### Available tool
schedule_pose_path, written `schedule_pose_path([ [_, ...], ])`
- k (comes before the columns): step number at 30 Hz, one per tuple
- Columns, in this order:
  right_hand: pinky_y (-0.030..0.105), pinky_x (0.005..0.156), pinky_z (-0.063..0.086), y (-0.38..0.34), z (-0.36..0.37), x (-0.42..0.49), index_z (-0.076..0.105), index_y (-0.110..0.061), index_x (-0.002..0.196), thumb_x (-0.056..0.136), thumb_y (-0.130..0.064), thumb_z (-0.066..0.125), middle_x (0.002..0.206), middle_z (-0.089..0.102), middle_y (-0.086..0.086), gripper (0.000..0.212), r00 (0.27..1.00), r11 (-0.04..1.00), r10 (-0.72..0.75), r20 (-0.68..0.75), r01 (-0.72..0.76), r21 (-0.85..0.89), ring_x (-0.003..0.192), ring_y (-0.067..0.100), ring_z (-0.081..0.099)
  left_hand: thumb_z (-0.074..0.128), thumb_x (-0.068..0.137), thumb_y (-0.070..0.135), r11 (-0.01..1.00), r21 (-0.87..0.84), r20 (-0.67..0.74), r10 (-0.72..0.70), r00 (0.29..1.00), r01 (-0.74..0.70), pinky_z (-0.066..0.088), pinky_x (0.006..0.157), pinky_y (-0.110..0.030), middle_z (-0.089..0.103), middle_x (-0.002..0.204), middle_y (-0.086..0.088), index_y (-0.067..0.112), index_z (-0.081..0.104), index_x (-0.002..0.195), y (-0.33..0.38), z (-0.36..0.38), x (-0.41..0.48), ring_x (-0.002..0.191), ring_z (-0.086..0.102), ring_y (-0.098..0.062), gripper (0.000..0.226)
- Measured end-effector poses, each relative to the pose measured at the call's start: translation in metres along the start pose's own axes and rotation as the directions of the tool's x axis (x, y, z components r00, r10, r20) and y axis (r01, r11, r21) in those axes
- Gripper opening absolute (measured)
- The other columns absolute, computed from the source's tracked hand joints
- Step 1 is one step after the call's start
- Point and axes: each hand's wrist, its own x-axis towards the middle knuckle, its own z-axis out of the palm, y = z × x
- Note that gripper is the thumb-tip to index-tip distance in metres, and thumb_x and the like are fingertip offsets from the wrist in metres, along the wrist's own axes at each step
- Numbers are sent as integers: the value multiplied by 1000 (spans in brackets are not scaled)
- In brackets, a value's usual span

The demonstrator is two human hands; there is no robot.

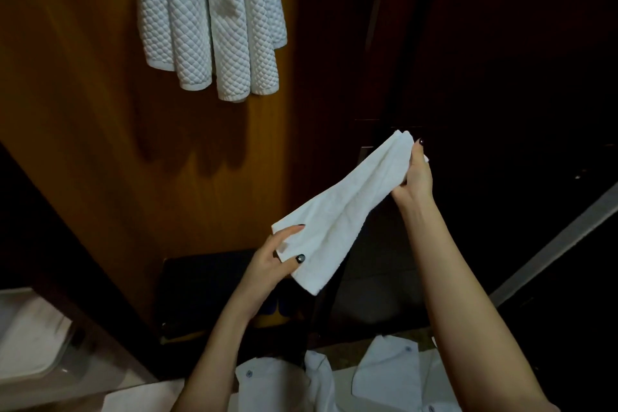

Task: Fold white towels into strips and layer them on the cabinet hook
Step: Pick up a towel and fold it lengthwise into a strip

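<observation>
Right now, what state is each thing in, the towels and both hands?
Held towel: folded into a long strip, stretched in the air between both hands.
Left hand: pinches the strip's lower end.
Right hand: grips the strip's upper end.
Hanging towels: folded in strips, layered, draped down the wooden cabinet panel; tops cut off by the frame.

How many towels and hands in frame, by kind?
Held towel: 1
Hung towel bunch: 1, layers overlap, cannot split
Hands: 2, left hand and right hand
Total: 4
</observation>
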Motion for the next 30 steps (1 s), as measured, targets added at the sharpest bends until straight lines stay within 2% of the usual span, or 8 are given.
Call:
schedule_pose_path([
  [6,39,86,57,0,8,-1,60,-16,97,100,-35,54,98,70,4,20,992,1000,-29,-124,28,-12,94,20,69,82,60,37,934,345,76,67,995,-89,36,113,-41,16,136,30,61,37,130,10,12,-4,140,21,-10,86],
  [8,39,85,57,-1,8,1,61,-15,95,100,-34,54,97,70,4,21,986,1000,-12,-167,12,-4,93,20,69,82,56,47,873,471,129,74,989,-127,28,115,-32,0,135,44,65,34,128,7,14,-5,136,8,7,89],
  [12,33,73,58,-3,10,0,63,-12,103,99,-35,55,96,70,3,25,980,1000,3,-201,-6,-15,85,16,70,85,58,47,811,572,151,43,988,-123,21,91,3,-20,135,47,60,14,132,-2,19,-6,118,9,23,103],
  [14,38,86,57,-1,10,-1,61,-8,115,100,-35,54,109,70,7,31,985,1000,2,-175,-7,-24,98,21,69,86,64,43,793,596,118,70,990,-128,26,82,8,-19,138,44,58,9,133,-8,23,-6,115,12,23,104],
  [20,36,85,57,1,15,-10,60,-9,116,100,-35,54,108,69,7,31,997,999,-25,-77,24,-26,101,21,68,77,78,41,695,698,25,219,975,-174,50,89,-24,-8,149,29,36,14,146,-21,40,-8,118,37,-3,93],
  [25,33,82,57,4,13,-13,59,-5,124,98,-31,57,108,70,7,36,998,1000,-26,-64,25,-6,97,18,70,79,79,27,816,574,-171,200,965,-67,36,83,2,12,147,16,22,37,139,-20,42,0,119,29,4,73],
  [27,31,75,57,5,11,-13,60,-7,120,99,-30,56,105,70,6,32,996,998,-58,-70,55,-40,92,16,70,79,79,14,925,379,-263,130,956,-21,43,97,-13,27,145,4,19,52,130,-20,36,5,129,38,-10,58],
  [30,30,71,57,6,4,-11,61,-11,110,100,-30,55,103,70,6,23,991,995,-83,-101,76,-72,89,16,71,72,82,1,998,-53,-320,-3,947,-14,56,84,-25,49,132,6,23,69,107,-16,23,5,122,55,-20,33],
])
